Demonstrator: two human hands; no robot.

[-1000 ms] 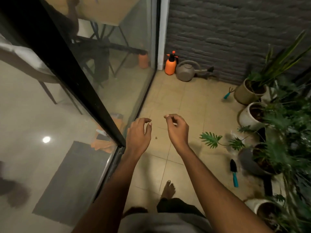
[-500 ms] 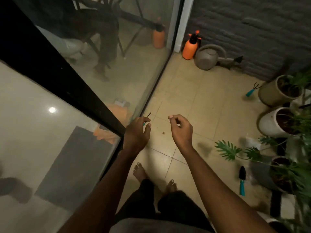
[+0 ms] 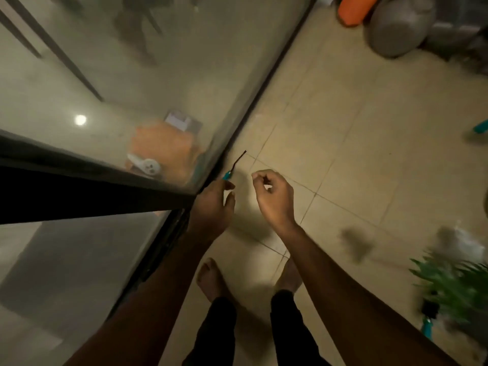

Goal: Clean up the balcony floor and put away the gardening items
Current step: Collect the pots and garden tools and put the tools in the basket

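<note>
A small garden tool (image 3: 233, 166) with a teal handle and a thin dark prong lies on the tiled floor (image 3: 351, 143) by the glass door's track. My left hand (image 3: 212, 207) hovers above its handle end with loosely curled fingers, and hides part of the handle. My right hand (image 3: 273, 196) hangs beside it over the tiles, fingers curled with the thumb near the index tip; nothing shows in it. A second teal-handled tool (image 3: 427, 326) lies at the lower right, blurred. Another teal handle (image 3: 480, 126) pokes in at the right edge.
The sliding glass door (image 3: 158, 75) and its dark frame (image 3: 79, 191) fill the left. An orange sprayer (image 3: 356, 9) and a grey watering can (image 3: 398, 25) stand at the top right. A leafy plant (image 3: 454, 283) is at the lower right. My bare feet (image 3: 211, 278) stand below my hands.
The view has dropped closer to the floor and the door. The teal tool has come into sight beyond my left hand's fingers. Both hands keep much the same pose.
</note>
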